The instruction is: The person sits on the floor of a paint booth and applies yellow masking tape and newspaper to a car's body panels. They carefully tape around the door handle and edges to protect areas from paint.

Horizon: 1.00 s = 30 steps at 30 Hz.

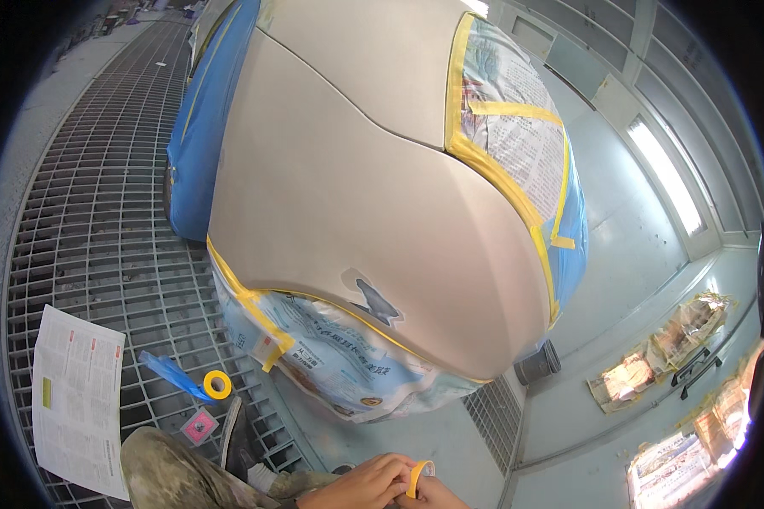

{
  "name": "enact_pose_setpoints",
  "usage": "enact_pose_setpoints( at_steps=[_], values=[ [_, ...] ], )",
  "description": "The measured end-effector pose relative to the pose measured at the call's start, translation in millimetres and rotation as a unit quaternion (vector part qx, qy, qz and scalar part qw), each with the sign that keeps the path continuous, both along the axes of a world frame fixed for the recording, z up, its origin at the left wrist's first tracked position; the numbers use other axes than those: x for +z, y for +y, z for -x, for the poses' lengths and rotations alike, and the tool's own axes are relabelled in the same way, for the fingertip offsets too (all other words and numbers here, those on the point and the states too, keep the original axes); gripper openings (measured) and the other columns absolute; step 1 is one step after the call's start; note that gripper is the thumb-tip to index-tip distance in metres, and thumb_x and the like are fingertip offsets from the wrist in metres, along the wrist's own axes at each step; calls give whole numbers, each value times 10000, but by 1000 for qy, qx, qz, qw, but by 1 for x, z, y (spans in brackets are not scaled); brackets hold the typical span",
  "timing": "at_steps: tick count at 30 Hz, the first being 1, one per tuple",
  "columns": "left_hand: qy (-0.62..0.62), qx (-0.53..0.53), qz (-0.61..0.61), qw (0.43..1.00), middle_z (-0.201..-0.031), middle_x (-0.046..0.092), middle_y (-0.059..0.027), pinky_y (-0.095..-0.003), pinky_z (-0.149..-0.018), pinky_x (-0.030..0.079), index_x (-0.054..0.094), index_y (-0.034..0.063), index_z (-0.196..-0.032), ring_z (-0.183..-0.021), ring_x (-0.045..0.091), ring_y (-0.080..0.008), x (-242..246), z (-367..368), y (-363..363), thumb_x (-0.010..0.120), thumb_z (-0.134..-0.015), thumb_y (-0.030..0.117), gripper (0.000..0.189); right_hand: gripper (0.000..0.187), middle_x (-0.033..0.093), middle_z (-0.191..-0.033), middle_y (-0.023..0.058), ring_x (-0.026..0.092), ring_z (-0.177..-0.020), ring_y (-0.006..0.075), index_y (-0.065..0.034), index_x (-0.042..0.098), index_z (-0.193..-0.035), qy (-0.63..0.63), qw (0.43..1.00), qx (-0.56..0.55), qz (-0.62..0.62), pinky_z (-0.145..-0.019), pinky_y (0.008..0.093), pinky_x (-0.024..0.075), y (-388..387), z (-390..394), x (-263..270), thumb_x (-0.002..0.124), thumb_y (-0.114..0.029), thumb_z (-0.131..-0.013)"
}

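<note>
At the bottom of the view, my left hand (370, 481) and my right hand (438, 495) meet around a roll of yellow masking tape (421, 477). Both hands have their fingers on the roll. Before me stands a car body panel (356, 191) in matt beige, with a grey bare patch (377, 301) near its lower edge. Printed paper (337, 356) held by yellow tape covers the area beneath the panel. A newspaper sheet (522, 146), edged with yellow tape, covers the upper right, beside blue plastic film (568, 267).
Steel floor grating (114, 191) runs along the left. On it lie a newspaper sheet (79, 401), a blue film strip (173, 375), a second yellow tape roll (217, 385) and a pink square packet (199, 427). A dark bucket (537, 363) stands by the wall.
</note>
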<state>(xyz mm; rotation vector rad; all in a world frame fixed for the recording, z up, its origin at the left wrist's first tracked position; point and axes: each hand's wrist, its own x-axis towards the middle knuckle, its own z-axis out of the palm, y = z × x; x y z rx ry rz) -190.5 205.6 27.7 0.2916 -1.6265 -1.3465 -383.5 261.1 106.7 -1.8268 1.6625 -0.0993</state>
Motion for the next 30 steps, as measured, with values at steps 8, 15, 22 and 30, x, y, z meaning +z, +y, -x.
enact_pose_setpoints(
  at_steps=[8, 15, 22, 30],
  values=[
    [-75, 130, 51, 987, -1000, 708, -65, -429, -860, 511, 702, 120, -1063, -986, 657, -333, -14, 8, -6, 645, -979, 211, 137, 237, 673, -916, 116, 637, -728, 292, -58, 664, -1107, -61, 982, 76, 159, -697, 408, 526, 7, -6, -3, 556, -234, -992],
    [-35, 183, -118, 975, -1062, 659, -117, -385, -879, 502, 650, 70, -1045, -985, 637, -279, -9, 1, -13, 613, -1001, 165, 111, 417, 573, -775, 70, 489, -659, 186, -77, 567, -863, -312, 895, -311, 66, -624, 366, 424, 25, 28, -49, 370, -337, -1124],
    [371, 286, -151, 871, -1081, 614, -40, -264, -852, 480, 524, 61, -1098, -910, 555, -89, -10, -65, -130, 605, -1071, 184, 149, 305, 631, -725, 93, 618, -764, 276, -48, 610, -885, -113, 954, -172, 219, -908, 469, 421, 45, 53, -81, 474, -279, -1033],
    [393, 297, -118, 862, -1016, 621, -22, -238, -837, 485, 506, 53, -1109, -906, 586, -79, 12, -87, -163, 689, -1022, 160, 229, 322, 670, -758, 104, 614, -799, 356, -62, 622, -683, 75, 969, -37, 234, -1185, 591, 238, 26, 42, -81, 427, -199, -900]
  ],
)
